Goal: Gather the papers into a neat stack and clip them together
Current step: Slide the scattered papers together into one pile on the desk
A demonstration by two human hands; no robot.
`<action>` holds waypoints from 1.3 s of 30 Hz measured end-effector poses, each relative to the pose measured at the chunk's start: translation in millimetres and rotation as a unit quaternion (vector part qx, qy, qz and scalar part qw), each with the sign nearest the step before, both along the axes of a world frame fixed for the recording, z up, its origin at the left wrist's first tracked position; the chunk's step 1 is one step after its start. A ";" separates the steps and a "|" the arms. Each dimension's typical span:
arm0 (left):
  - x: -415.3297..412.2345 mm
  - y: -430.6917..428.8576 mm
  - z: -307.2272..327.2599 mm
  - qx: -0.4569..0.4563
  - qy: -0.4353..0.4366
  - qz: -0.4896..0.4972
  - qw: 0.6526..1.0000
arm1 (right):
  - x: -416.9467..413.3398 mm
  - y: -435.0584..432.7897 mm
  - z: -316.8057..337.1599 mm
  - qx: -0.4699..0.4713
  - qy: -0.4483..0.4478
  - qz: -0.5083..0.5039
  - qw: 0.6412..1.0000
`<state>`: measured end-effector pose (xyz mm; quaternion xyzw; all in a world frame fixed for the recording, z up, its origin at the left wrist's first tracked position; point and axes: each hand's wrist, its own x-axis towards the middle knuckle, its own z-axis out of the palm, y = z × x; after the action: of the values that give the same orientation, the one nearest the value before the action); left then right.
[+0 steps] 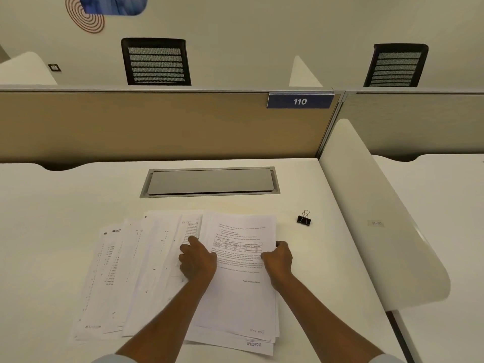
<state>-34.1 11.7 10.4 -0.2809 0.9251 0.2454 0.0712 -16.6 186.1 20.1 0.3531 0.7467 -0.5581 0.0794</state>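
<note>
On the white desk [52, 205], the papers [235, 305] lie fanned out just in front of the grey cable hatch [209, 182], spreading leftward from a thicker pile. The left hand [197, 260], in front of the hatch's middle, rests knuckles-up on the sheets with fingers bent, though I cannot tell whether it pinches one. The right hand [279, 260], in front of the hatch's right end, grips the pile's right edge. The black binder clip [303, 219] sits right of and in front of the hatch, apart from the papers.

Grey cable hatch [210, 182], "110" sign [300, 101]
</note>
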 end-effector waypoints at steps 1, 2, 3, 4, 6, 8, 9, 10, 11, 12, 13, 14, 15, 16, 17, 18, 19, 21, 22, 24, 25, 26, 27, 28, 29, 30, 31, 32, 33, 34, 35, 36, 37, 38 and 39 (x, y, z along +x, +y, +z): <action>-1.1 -3.2 0.9 0.031 0.013 0.009 0.999 | 0.1 0.2 -0.4 -0.007 -0.002 -0.002 1.000; -2.7 -7.2 0.9 0.064 0.019 0.022 0.997 | -0.6 0.7 -2.7 -0.013 -0.002 -0.004 1.000; -5.6 -11.7 -1.7 0.101 0.022 0.036 0.994 | -1.1 0.7 -4.4 -0.017 -0.004 -0.002 1.000; -8.3 -16.3 -3.3 0.142 0.020 0.050 0.988 | -1.0 0.8 -5.5 -0.018 -0.005 0.001 1.000; -12.7 -27.1 -9.1 0.232 0.025 0.076 0.970 | -1.2 0.9 -7.0 -0.023 -0.006 0.004 1.000; -12.1 -36.0 -11.4 0.306 0.031 0.086 0.948 | -0.6 0.0 -6.1 -0.028 -0.006 0.002 1.000; -11.3 -39.1 -11.0 0.333 0.039 0.076 0.939 | -0.4 -1.2 -5.1 -0.030 -0.006 0.001 1.000; -9.9 -40.5 -8.8 0.356 0.045 0.061 0.932 | -0.7 -2.4 -5.6 -0.030 -0.004 0.003 1.000; -8.3 -41.0 -5.4 0.384 0.048 0.045 0.921 | -0.9 -3.8 -6.5 -0.026 -0.004 0.008 1.000; -7.0 -41.0 -2.8 0.415 0.040 0.028 0.909 | -1.1 -5.6 -7.1 -0.021 -0.004 0.011 1.000; -5.8 -41.1 -1.3 0.449 0.030 0.012 0.893 | -1.4 -7.0 -8.2 -0.016 -0.003 0.015 1.000; -5.1 -40.6 0.9 0.476 0.015 0.000 0.879 | -1.8 -8.2 -10.1 -0.012 -0.003 0.020 1.000; -4.6 -40.6 2.4 0.495 0.002 -0.012 0.869 | -2.2 -9.2 -11.8 -0.007 -0.005 0.027 1.000; -5.0 -40.7 3.4 0.499 -0.010 -0.025 0.866 | -2.6 -9.9 -13.5 -0.004 -0.007 0.031 0.999; -5.3 -40.4 4.9 0.498 -0.020 -0.038 0.866 | -3.5 -10.3 -16.8 0.001 -0.010 0.035 0.999; -5.5 -39.7 6.5 0.494 -0.026 -0.048 0.868 | -4.1 -10.5 -19.7 0.009 -0.014 0.040 0.999; -5.2 -38.7 8.0 0.488 -0.027 -0.053 0.871 | -4.3 -10.4 -20.3 0.015 -0.015 0.044 0.999; -4.6 -37.0 7.1 0.463 -0.016 -0.046 0.885 | -6.4 -9.6 -26.9 0.019 -0.012 0.052 0.998; -4.7 -36.7 4.3 0.439 -0.004 -0.040 0.898 | -5.1 -10.5 -21.3 0.020 -0.011 0.054 0.998; -4.2 -36.5 -2.1 0.380 0.024 -0.025 0.924 | -1.9 -11.0 -9.8 0.009 -0.001 0.048 0.999; -3.6 -36.3 -5.0 0.357 0.039 -0.011 0.933 | -0.6 -10.8 -5.1 -0.001 0.000 0.045 0.999; -2.5 -36.1 -7.0 0.341 0.052 0.004 0.939 | 0.1 -9.9 -3.1 -0.016 0.002 0.042 0.999; -1.1 -36.2 -8.3 0.326 0.066 0.014 0.943 | 0.2 -9.1 -2.8 -0.028 0.007 0.041 0.999; 0.7 -36.2 -8.1 0.302 0.075 0.018 0.950 | 1.0 -8.3 -1.4 -0.038 0.012 0.039 0.998; 2.5 -36.1 -7.3 0.266 0.082 0.013 0.960 | 1.5 -7.8 0.4 -0.043 0.017 0.036 0.998; 4.1 -36.5 -7.3 0.217 0.084 0.000 0.973 | 1.2 -7.6 0.2 -0.043 0.017 0.035 0.998; 5.6 -36.6 -7.9 0.157 0.081 -0.015 0.984 | 1.0 -7.6 -0.3 -0.042 0.018 0.040 0.998; 6.8 -36.1 -7.7 0.087 0.072 -0.030 0.993 | 0.4 -8.2 -2.4 -0.036 0.013 0.048 0.998; 7.2 -35.5 -8.7 0.015 0.057 -0.044 0.997 | -0.3 -9.9 -3.9 -0.024 0.009 0.054 0.998; 6.9 -34.4 -9.4 -0.051 0.036 -0.058 0.996 | -1.1 -12.8 -4.6 0.001 0.003 0.063 0.998; 6.8 -32.7 -9.0 -0.100 0.014 -0.066 0.993 | -2.1 -15.9 -5.4 0.041 0.000 0.074 0.996; 6.8 -31.2 -8.8 -0.127 -0.003 -0.068 0.990 | -3.3 -18.9 -6.5 0.087 -0.010 0.086 0.993; 6.3 -30.4 -8.8 -0.138 -0.015 -0.066 0.988 | -4.2 -21.6 -8.0 0.127 -0.023 0.093 0.987; 6.0 -29.8 -8.6 -0.143 -0.024 -0.065 0.987 | -4.5 -24.1 -7.2 0.150 -0.036 0.096 0.983; 5.5 -29.6 -8.6 -0.146 -0.029 -0.067 0.987 | -4.5 -26.2 -5.1 0.161 -0.046 0.098 0.981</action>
<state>-28.6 -17.9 1.8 -0.2329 0.9652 0.0938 0.0725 -21.1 159.9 15.1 0.3118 0.8534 -0.4032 0.1094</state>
